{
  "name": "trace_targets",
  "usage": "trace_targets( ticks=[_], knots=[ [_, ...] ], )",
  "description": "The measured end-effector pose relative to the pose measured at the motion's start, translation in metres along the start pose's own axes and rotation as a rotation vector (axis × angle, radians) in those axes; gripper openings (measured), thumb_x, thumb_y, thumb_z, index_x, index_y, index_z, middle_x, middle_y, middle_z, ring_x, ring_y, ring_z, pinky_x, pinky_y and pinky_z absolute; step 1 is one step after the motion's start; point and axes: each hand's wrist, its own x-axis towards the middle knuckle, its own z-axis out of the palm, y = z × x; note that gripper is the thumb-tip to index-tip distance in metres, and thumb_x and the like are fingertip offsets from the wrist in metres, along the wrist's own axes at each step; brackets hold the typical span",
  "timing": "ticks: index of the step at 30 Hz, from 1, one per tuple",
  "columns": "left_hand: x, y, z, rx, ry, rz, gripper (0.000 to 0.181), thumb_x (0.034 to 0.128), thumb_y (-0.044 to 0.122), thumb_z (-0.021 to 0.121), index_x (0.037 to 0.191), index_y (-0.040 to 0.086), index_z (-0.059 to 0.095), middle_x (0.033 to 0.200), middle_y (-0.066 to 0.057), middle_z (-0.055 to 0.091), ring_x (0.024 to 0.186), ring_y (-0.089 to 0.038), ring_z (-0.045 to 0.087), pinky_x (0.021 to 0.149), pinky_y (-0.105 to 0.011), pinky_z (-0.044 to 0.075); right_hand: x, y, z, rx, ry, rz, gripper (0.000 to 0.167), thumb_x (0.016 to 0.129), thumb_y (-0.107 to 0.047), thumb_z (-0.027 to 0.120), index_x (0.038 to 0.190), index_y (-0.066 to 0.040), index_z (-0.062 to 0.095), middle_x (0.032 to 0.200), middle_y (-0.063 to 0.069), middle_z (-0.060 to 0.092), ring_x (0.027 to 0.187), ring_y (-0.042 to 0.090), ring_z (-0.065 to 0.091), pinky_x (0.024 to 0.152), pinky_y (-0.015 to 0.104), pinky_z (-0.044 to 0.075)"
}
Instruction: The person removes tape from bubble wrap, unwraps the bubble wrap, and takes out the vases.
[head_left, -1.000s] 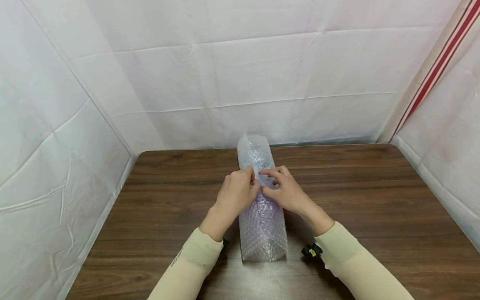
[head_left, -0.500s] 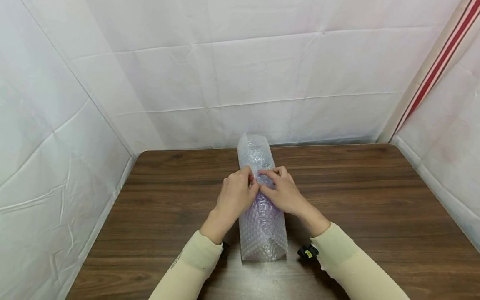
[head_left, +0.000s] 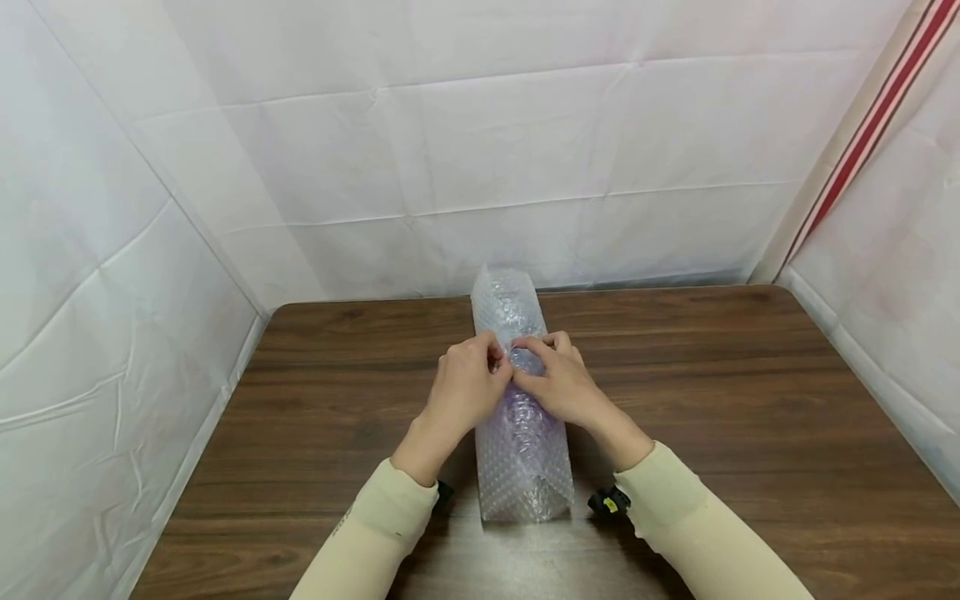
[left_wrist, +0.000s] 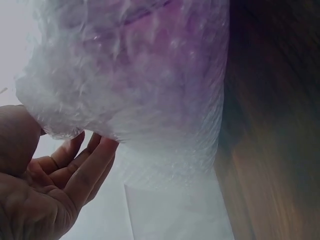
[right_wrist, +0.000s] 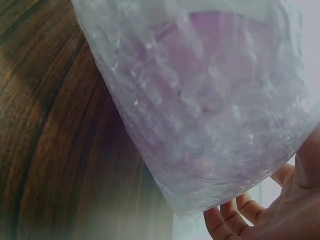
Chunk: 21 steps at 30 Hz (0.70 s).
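A long bundle of clear bubble wrap (head_left: 528,450) lies lengthwise on the table, pointing away from me. Something purple (right_wrist: 220,45) shows through the wrap; its kind is blurred. My left hand (head_left: 468,375) pinches the wrap's upper seam around mid-length, thumb against bent fingers. Across from it, my right hand (head_left: 566,383) holds the wrap with curved fingers, its thumb and index finger apart and their tips close to the left hand's. In the left wrist view, the left hand's fingers (left_wrist: 92,172) meet the wrap's edge. The right fingertips (right_wrist: 217,222) are partly behind the wrap in the right wrist view.
Dark wood-grain table (head_left: 705,400) surrounds the bundle on both sides. White cloth walls (head_left: 480,150) stand behind and at the sides, with a red stripe (head_left: 873,125) at the right corner. A small black wrist camera (head_left: 609,502) sits below the right cuff.
Both hands stay at the same part of the wrap. The right wrist has shifted slightly left, and its index finger and thumb have moved a little. The whole view has shifted slightly.
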Motion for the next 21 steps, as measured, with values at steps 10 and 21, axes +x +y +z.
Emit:
trace_targets(
  ticks=[10, 21],
  knots=[
    [0.001, -0.004, -0.011, -0.063, -0.038, -0.016, 0.008, 0.0944, 0.009, 0.069, 0.087, 0.010, 0.065, 0.080, -0.003, 0.067, 0.067, -0.012, 0.060, 0.058, -0.024, 0.051, 0.001, -0.002, 0.001, 0.004, -0.004, -0.001, 0.050, 0.099, -0.042, 0.066, 0.146, -0.026, 0.059, 0.134, 0.014, 0.041, 0.123, 0.038, 0.041, 0.093, 0.053, 0.045],
    [-0.001, -0.012, -0.025, -0.089, -0.045, -0.070, 0.009, 0.0939, 0.012, 0.070, 0.087, 0.014, 0.065, 0.080, 0.000, 0.067, 0.070, -0.013, 0.060, 0.062, -0.027, 0.051, 0.001, -0.006, 0.003, -0.013, -0.004, -0.004, 0.046, 0.099, -0.043, 0.067, 0.143, -0.033, 0.061, 0.128, 0.012, 0.042, 0.117, 0.036, 0.042, 0.086, 0.046, 0.043]
  ],
)
